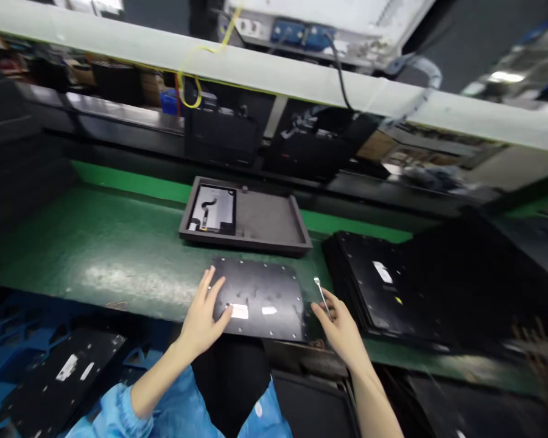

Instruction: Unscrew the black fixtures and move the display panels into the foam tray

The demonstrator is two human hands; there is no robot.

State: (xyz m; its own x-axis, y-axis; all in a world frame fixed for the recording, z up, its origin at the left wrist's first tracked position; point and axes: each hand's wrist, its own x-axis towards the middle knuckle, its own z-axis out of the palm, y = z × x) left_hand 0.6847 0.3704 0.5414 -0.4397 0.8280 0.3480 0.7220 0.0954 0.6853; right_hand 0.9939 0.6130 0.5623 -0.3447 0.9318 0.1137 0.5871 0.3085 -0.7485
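Observation:
A flat black panel with small bright fasteners along its edges and two white labels lies on the green workbench in front of me. My left hand rests on the panel's left edge with its fingers spread. Beside the panel's right edge, my right hand is closed around a thin metal tool. The tool points up and away from me, and its small silvery head is too blurred to name. Its tip is apart from the panel.
Behind the panel stands a grey foam tray with a screen-like part in its left compartment. Stacked black panels sit at right. Below left, another black panel lies on blue crates. A white beam crosses above.

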